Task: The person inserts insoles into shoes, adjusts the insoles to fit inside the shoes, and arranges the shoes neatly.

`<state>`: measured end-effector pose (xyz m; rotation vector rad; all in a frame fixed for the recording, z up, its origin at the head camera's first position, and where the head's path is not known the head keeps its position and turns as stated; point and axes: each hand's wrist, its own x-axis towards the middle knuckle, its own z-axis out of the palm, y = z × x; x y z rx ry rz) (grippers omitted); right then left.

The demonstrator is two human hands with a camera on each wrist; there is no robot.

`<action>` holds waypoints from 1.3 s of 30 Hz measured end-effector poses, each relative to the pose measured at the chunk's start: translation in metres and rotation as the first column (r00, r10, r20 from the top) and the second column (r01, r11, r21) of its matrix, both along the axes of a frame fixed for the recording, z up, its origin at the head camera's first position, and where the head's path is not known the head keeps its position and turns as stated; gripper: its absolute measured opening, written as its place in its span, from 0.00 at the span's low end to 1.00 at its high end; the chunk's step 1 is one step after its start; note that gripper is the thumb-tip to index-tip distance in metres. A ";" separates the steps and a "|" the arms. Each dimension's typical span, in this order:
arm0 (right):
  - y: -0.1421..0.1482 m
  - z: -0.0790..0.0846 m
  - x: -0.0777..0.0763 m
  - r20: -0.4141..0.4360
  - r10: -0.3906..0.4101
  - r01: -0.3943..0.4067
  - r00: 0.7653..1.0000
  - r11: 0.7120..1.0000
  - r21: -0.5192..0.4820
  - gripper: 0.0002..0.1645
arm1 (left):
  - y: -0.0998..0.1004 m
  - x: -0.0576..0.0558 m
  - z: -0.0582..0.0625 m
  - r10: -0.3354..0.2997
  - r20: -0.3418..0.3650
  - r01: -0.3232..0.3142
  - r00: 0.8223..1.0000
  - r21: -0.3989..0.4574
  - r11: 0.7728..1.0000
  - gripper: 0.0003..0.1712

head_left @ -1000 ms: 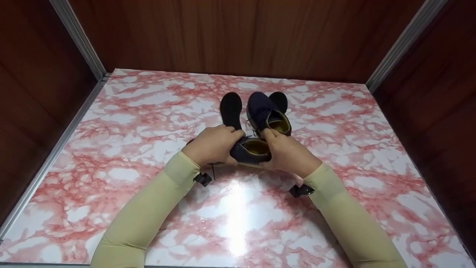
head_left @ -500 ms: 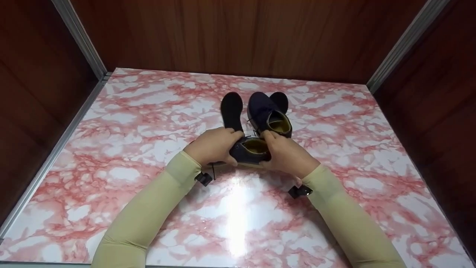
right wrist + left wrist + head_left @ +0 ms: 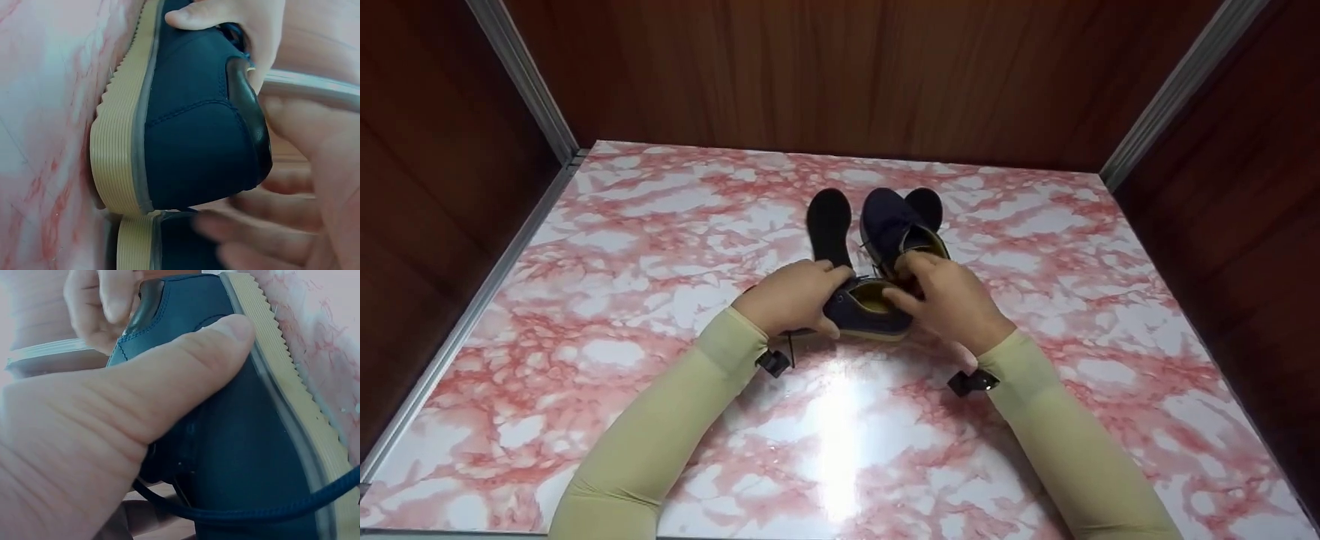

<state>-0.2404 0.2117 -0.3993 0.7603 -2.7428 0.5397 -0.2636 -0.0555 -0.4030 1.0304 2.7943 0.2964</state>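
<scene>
A dark blue lace-up shoe [image 3: 870, 322] with a pale ribbed sole lies sideways on the tabletop, toe to the left. My left hand [image 3: 793, 296] grips its front half, the thumb [image 3: 208, 354] pressed on the near side in the left wrist view. By the heel hovers my right hand [image 3: 956, 304], fingers loosely bent and apart from the heel [image 3: 191, 152] in the right wrist view. Just behind, the second blue shoe [image 3: 883, 214] points away, its yellowish inside partly covered by that hand. My left fingertips are mostly hidden.
A black insole [image 3: 829, 217] lies left of the second shoe, its lower end hidden by the near shoe and left hand. Another black insole [image 3: 928, 207] shows partly behind the second shoe. Dark wooden panels [image 3: 840, 82] enclose the marbled tabletop [image 3: 660, 420].
My right hand has let go of the near shoe's heel and lifted slightly, its fingers now over the gap between the shoes. The left hand keeps its grip.
</scene>
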 end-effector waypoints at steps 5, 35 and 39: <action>0.006 0.002 -0.004 -0.199 -0.121 0.098 0.972 0.988 -0.122 0.15 | 0.000 0.000 0.001 -0.008 -0.007 0.008 1.000 0.010 1.000 0.52; 0.021 -0.015 -0.026 0.057 -0.269 0.275 0.962 0.937 -0.214 0.15 | 0.001 0.003 0.001 0.003 0.003 -0.003 1.000 -0.010 1.000 0.55; 0.020 -0.015 -0.025 0.025 -0.276 0.274 0.961 0.931 -0.243 0.16 | 0.001 0.003 0.001 0.003 0.001 -0.003 1.000 -0.008 1.000 0.54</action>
